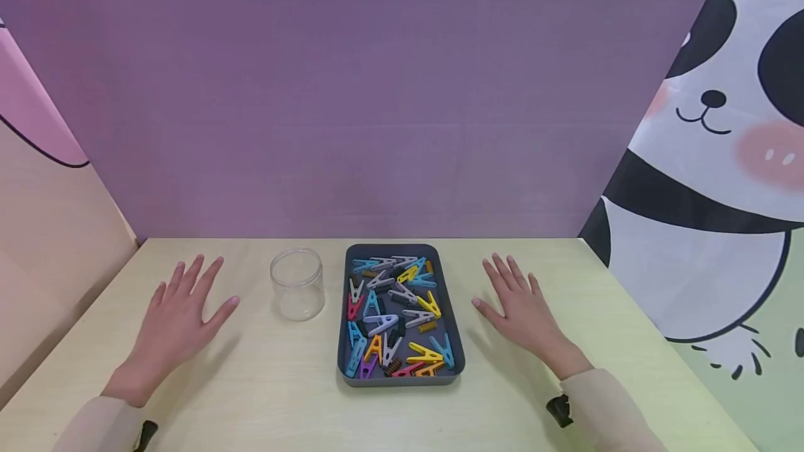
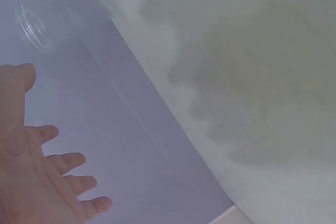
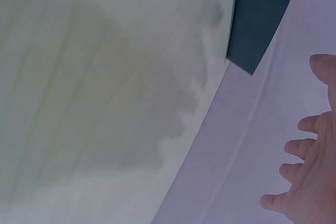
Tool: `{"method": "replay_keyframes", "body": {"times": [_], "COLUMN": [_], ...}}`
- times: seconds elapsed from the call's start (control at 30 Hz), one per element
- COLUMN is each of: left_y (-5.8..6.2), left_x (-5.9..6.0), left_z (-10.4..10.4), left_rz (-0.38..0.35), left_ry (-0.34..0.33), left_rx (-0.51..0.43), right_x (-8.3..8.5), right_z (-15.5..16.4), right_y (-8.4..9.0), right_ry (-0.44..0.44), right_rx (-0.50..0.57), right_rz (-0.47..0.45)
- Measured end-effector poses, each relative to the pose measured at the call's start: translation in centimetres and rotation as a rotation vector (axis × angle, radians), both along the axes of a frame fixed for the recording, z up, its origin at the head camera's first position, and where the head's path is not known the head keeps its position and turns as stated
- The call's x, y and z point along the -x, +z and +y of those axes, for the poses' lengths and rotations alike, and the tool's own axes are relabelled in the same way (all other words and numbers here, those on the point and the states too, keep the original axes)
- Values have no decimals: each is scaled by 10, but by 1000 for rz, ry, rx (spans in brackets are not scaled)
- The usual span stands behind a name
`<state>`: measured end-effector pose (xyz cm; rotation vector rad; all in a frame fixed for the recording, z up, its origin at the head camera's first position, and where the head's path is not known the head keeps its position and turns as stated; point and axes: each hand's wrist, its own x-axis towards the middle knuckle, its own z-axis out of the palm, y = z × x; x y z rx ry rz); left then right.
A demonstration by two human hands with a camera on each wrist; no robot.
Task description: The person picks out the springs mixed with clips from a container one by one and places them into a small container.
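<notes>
Left hand (image 1: 179,316) lies flat, fingers spread, holding nothing; just right of it an empty clear jar (image 1: 298,284) stands upright beside the grey tray (image 1: 344,319) of clothespins (image 1: 396,316), within easy reach; right hand (image 1: 523,309) likewise flat, empty

Clear jar (image 1: 297,284): round, transparent plastic, lidless, upright, mouth up, on surface between left hand (image 1: 179,312) and tray, just left of tray. Grey tray (image 1: 343,312): rectangular, long side running away from viewer, centre of surface. Clothespins (image 1: 396,316): many, mixed colours, piled loosely inside tray, lying at all angles.
</notes>
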<state>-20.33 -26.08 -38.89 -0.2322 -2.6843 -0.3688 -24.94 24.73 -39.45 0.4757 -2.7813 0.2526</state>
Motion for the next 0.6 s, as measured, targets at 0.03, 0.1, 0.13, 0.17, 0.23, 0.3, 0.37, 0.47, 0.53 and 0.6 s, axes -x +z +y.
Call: {"method": "replay_keyframes", "body": {"times": [0.03, 0.1, 0.13, 0.17, 0.23, 0.3, 0.37, 0.47, 0.53, 0.6], "left_y": [1, 3, 3, 4, 5, 7, 10, 13, 14, 15], "left_x": [0, 1, 1, 2, 3, 3, 3, 2, 1, 1], "left_z": [1, 4, 6, 7, 11, 14, 18, 24, 28, 33], "left_rz": [12, 37, 50, 64, 95, 118, 135, 149, 157, 172], "left_ry": [-4, -11, -16, -20, -32, -45, -57, -68, -74, -85], "left_rx": [3, 6, 4, 3, -3, -7, -7, -7, -8, -11], "right_x": [0, -1, -1, -2, -3, -4, -5, -6, -7, -8], "right_z": [-2, -5, -7, -9, -13, -17, -20, -23, -26, -29], "right_y": [0, 0, 1, 1, 2, 2, 2, 1, 0, -1], "right_ry": [1, 10, 14, 20, 34, 44, 55, 74, 86, 96], "right_rx": [-1, 0, 1, 3, 8, 8, 8, 8, 3, -4], "right_rz": [1, 1, 1, 1, 4, 9, 17, 27, 26, 22]}}
